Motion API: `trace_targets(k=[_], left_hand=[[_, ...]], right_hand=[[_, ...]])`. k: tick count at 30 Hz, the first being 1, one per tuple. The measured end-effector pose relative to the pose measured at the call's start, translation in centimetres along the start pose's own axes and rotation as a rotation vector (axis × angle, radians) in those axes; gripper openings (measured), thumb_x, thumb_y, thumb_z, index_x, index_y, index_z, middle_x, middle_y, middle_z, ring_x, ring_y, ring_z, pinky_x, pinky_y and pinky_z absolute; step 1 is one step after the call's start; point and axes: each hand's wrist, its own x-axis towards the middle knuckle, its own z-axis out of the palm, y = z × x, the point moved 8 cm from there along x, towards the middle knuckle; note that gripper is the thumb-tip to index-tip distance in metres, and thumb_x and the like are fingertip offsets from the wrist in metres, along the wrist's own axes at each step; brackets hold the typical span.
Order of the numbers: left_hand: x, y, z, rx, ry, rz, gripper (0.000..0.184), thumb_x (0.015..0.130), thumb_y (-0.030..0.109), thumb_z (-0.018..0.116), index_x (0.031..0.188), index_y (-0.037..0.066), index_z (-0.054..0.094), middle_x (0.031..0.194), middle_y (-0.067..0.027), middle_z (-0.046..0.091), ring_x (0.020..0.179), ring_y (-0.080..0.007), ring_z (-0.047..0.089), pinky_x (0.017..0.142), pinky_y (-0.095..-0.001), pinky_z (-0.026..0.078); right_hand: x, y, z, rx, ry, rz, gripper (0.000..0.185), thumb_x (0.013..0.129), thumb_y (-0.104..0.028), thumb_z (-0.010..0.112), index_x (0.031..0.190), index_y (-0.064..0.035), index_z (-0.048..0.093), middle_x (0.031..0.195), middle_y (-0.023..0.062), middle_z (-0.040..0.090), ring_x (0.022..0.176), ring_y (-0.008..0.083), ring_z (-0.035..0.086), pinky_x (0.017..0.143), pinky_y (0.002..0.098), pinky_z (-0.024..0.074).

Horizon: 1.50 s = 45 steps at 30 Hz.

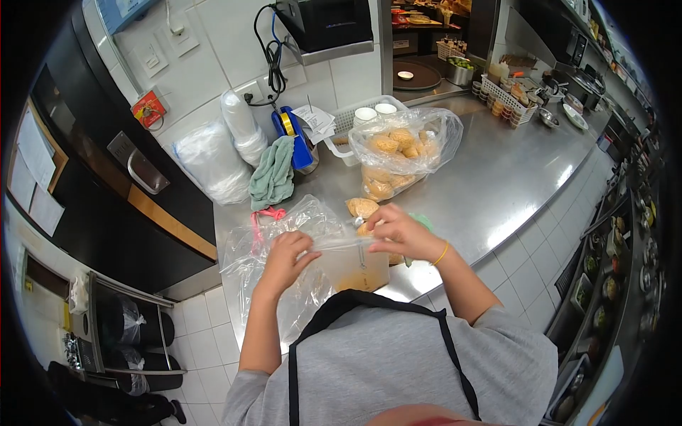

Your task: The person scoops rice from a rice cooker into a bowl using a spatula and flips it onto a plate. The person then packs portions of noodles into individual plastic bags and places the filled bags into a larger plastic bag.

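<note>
My left hand [288,257] and my right hand [401,233] both have curled fingers, pinching opposite sides of a clear plastic bag [335,245]. The stretched film is blurred and hard to tell from what lies beneath it. Just below is a translucent plastic container [373,268] with orange-yellow food low inside and markings on its side. A small filled bag of orange-yellow food [362,207] lies beyond my right fingers. Something green is partly hidden behind my right wrist. Crumpled clear plastic [277,245] spreads under and around my left hand.
A large clear bag [408,145] of small orange-yellow portions stands farther back on the steel counter [490,163]. A green cloth [273,174], a blue tape dispenser [297,138] and a white basket [339,128] line the wall. Pink ribbon [268,213] lies on the left.
</note>
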Motion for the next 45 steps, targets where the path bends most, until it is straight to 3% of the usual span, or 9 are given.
trace_targets(k=[8, 12, 16, 17, 18, 20, 23, 40, 45], left_hand=[[-0.4, 0.7, 1.4, -0.527, 0.049, -0.271, 0.006, 0.078, 0.006, 0.060, 0.081, 0.001, 0.057, 0.077, -0.0068, 0.057, 0.071, -0.0155, 0.054, 0.064, -0.0260, 0.043], [-0.1, 3.4, 3.1, -0.597, 0.076, -0.051, 0.010, 0.075, 0.004, 0.064, 0.084, 0.003, 0.059, 0.081, -0.0050, 0.057, 0.079, -0.0145, 0.054, 0.070, -0.0254, 0.042], [-0.2, 0.9, 3.0, -0.773, 0.197, -0.171, 0.059, 0.066, 0.019, 0.075, 0.117, 0.007, 0.048, 0.100, -0.0065, 0.055, 0.090, -0.0174, 0.053, 0.080, -0.0288, 0.041], [-0.4, 0.6, 4.4, -0.700, -0.023, -0.114, 0.077, 0.062, 0.025, 0.077, 0.127, 0.007, 0.039, 0.110, -0.0088, 0.051, 0.103, -0.0195, 0.048, 0.086, -0.0311, 0.039], [-0.7, -0.2, 5.0, -0.700, -0.023, -0.115, 0.077, 0.062, 0.025, 0.077, 0.127, 0.007, 0.039, 0.110, -0.0088, 0.051, 0.103, -0.0195, 0.048, 0.086, -0.0311, 0.039], [-2.9, -0.3, 10.6, -0.945, -0.641, -0.331, 0.067, 0.066, 0.024, 0.074, 0.123, 0.005, 0.045, 0.116, -0.0097, 0.050, 0.110, -0.0192, 0.045, 0.091, -0.0308, 0.037], [-3.1, 0.9, 12.2, -0.746, -0.816, -0.418, 0.048, 0.074, 0.019, 0.066, 0.117, 0.002, 0.050, 0.119, -0.0100, 0.050, 0.109, -0.0184, 0.046, 0.093, -0.0293, 0.036], [0.3, 5.1, 14.0, -0.534, -0.511, 0.158, 0.034, 0.082, 0.017, 0.055, 0.111, 0.001, 0.054, 0.118, -0.0098, 0.052, 0.103, -0.0177, 0.051, 0.091, -0.0281, 0.038], [-0.1, -1.5, 13.5, -1.288, -0.294, -0.796, 0.039, 0.089, 0.020, 0.043, 0.122, 0.001, 0.044, 0.119, -0.0113, 0.051, 0.105, -0.0218, 0.053, 0.090, -0.0316, 0.042]], right_hand=[[-0.7, 0.4, 2.8, 0.328, -0.005, 0.302, 0.025, 0.074, -0.020, 0.067, 0.082, -0.0024, 0.052, 0.085, 0.0074, 0.051, 0.079, 0.0261, 0.052, 0.070, 0.0332, 0.0427], [-0.6, 0.1, 6.9, 0.290, -0.060, 0.362, 0.019, 0.072, -0.002, 0.055, 0.091, -0.0019, 0.050, 0.082, 0.0123, 0.053, 0.079, 0.0310, 0.054, 0.067, 0.0360, 0.0430], [0.6, -0.9, 5.8, 0.307, -0.124, 0.130, 0.022, 0.069, 0.003, 0.048, 0.090, -0.0006, 0.051, 0.085, 0.0143, 0.055, 0.082, 0.0321, 0.055, 0.071, 0.0357, 0.0432], [0.9, -1.0, 5.6, 0.308, -0.125, 0.128, 0.022, 0.069, 0.003, 0.048, 0.090, -0.0006, 0.051, 0.085, 0.0143, 0.055, 0.082, 0.0321, 0.055, 0.071, 0.0357, 0.0432], [1.3, -1.7, 5.3, 0.369, -0.108, 0.077, 0.027, 0.068, 0.004, 0.047, 0.094, -0.0024, 0.054, 0.085, 0.0130, 0.055, 0.082, 0.0311, 0.055, 0.072, 0.0346, 0.0431], [2.2, -3.0, 4.7, 0.425, -0.092, 0.022, 0.033, 0.068, 0.005, 0.046, 0.097, -0.0042, 0.057, 0.085, 0.0117, 0.054, 0.082, 0.0300, 0.055, 0.073, 0.0336, 0.0430], [3.4, -4.2, 4.9, 0.434, -0.145, -0.015, 0.034, 0.068, 0.005, 0.044, 0.098, -0.0034, 0.057, 0.085, 0.0117, 0.054, 0.081, 0.0287, 0.055, 0.074, 0.0328, 0.0429], [5.3, -2.9, 5.0, 0.424, -0.144, -0.045, 0.014, 0.084, -0.011, 0.052, 0.095, -0.0028, 0.054, 0.093, 0.0131, 0.057, 0.087, 0.0299, 0.056, 0.075, 0.0343, 0.0441], [4.6, 2.0, -2.3, 0.721, 0.260, 0.190, 0.027, 0.080, -0.013, 0.061, 0.103, -0.0045, 0.052, 0.100, 0.0036, 0.055, 0.088, 0.0162, 0.054, 0.075, 0.0304, 0.0434]])
